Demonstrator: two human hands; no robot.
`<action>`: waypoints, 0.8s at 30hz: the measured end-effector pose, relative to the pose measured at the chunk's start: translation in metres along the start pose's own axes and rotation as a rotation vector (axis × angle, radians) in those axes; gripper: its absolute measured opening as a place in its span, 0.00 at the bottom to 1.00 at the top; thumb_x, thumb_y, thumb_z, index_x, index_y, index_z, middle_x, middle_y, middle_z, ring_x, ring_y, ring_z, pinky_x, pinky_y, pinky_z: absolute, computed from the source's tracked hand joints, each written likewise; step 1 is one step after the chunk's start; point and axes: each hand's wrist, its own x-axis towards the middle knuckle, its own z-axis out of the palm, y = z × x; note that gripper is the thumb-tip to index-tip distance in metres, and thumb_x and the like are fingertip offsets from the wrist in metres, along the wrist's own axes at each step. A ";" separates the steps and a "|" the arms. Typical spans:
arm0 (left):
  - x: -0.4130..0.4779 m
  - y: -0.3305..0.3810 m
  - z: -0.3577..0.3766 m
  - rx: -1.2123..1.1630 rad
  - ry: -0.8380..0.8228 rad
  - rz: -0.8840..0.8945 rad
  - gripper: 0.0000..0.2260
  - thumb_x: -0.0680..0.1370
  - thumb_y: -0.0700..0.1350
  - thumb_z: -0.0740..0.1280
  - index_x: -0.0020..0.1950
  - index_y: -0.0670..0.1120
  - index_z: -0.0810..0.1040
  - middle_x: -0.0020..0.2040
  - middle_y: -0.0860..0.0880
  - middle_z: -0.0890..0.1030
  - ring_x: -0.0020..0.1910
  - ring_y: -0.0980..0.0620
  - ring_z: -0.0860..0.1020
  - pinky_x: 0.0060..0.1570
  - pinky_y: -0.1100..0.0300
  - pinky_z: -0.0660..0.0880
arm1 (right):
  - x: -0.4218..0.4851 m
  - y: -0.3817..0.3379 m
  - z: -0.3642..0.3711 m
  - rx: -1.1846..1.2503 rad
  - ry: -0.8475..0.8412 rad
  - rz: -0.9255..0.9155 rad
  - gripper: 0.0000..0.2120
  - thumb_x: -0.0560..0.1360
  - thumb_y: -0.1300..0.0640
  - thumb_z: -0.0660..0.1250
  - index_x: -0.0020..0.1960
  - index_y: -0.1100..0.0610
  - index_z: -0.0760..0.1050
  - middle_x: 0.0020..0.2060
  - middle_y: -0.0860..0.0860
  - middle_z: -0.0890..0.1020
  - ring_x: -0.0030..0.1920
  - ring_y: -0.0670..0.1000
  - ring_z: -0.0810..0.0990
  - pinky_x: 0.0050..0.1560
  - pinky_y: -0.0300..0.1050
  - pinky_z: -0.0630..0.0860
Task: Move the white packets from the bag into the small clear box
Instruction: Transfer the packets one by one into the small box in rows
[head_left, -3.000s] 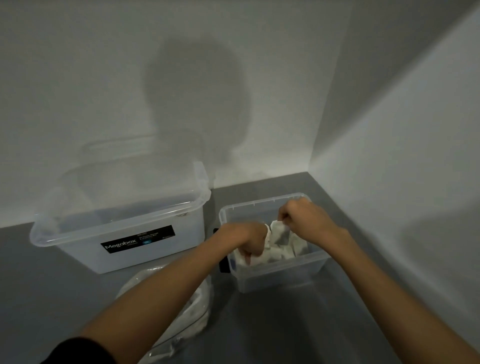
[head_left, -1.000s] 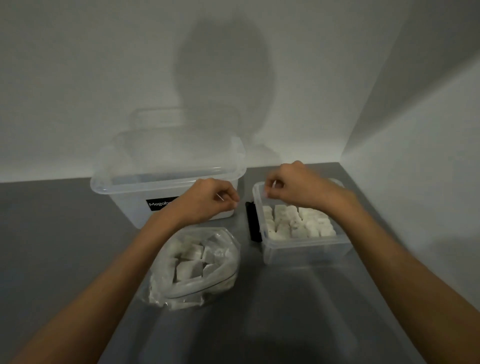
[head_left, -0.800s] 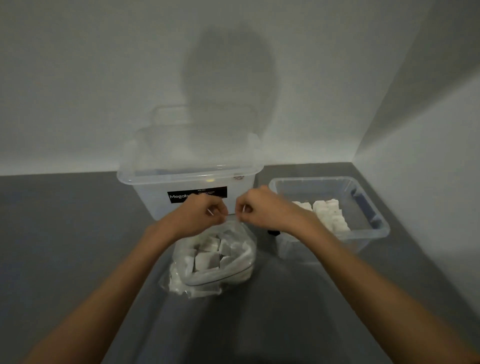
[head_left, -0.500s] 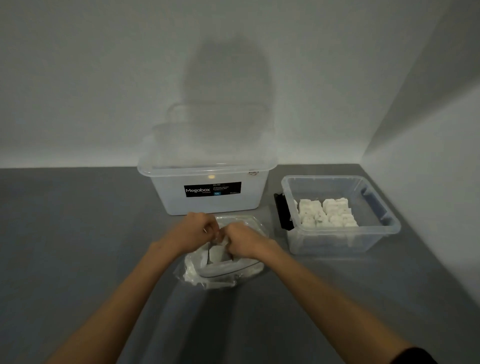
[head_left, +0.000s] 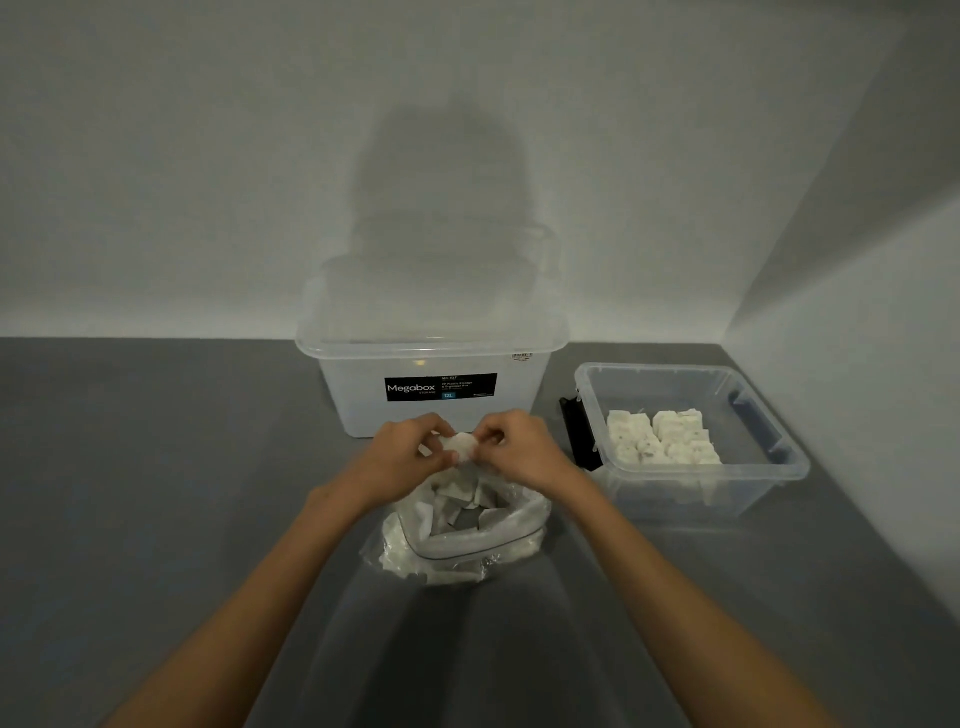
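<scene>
Just above the open bag (head_left: 462, 543), one white packet (head_left: 460, 447) is pinched between the left hand (head_left: 402, 460) and the right hand (head_left: 522, 452), both sets of fingers curled onto it. The bag is set before the large Megabox tub (head_left: 431, 415). The small clear box (head_left: 779, 470), partly filled with packets (head_left: 660, 441), is placed toward the back right corner of the grey surface (head_left: 156, 467).

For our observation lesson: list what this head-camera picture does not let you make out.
Head view.
Bag packets: count hidden by crumpled plastic.
Large box contents: frosted walls, lid.
Label small print: too small.
Held packet: edges covered by fingers.
Small clear box: lower packets under top layer.
</scene>
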 end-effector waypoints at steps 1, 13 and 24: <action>0.001 0.001 -0.001 -0.015 0.027 0.013 0.12 0.75 0.50 0.69 0.57 0.49 0.77 0.47 0.52 0.80 0.44 0.54 0.78 0.44 0.65 0.73 | 0.000 -0.004 -0.004 0.035 0.017 -0.011 0.05 0.72 0.63 0.69 0.47 0.59 0.81 0.33 0.49 0.79 0.35 0.45 0.77 0.34 0.31 0.71; 0.003 -0.006 -0.011 -0.048 0.153 0.057 0.04 0.77 0.44 0.68 0.47 0.46 0.82 0.36 0.58 0.79 0.38 0.60 0.78 0.45 0.61 0.76 | 0.011 0.015 0.022 -0.172 -0.061 -0.003 0.08 0.73 0.65 0.66 0.47 0.60 0.83 0.39 0.53 0.83 0.35 0.46 0.80 0.39 0.38 0.78; 0.002 -0.016 -0.013 -0.119 0.176 -0.007 0.04 0.77 0.41 0.68 0.49 0.48 0.80 0.40 0.51 0.83 0.40 0.55 0.81 0.43 0.65 0.75 | 0.014 0.029 0.067 -0.442 -0.043 -0.008 0.05 0.76 0.59 0.65 0.47 0.59 0.78 0.43 0.55 0.81 0.44 0.56 0.80 0.45 0.49 0.78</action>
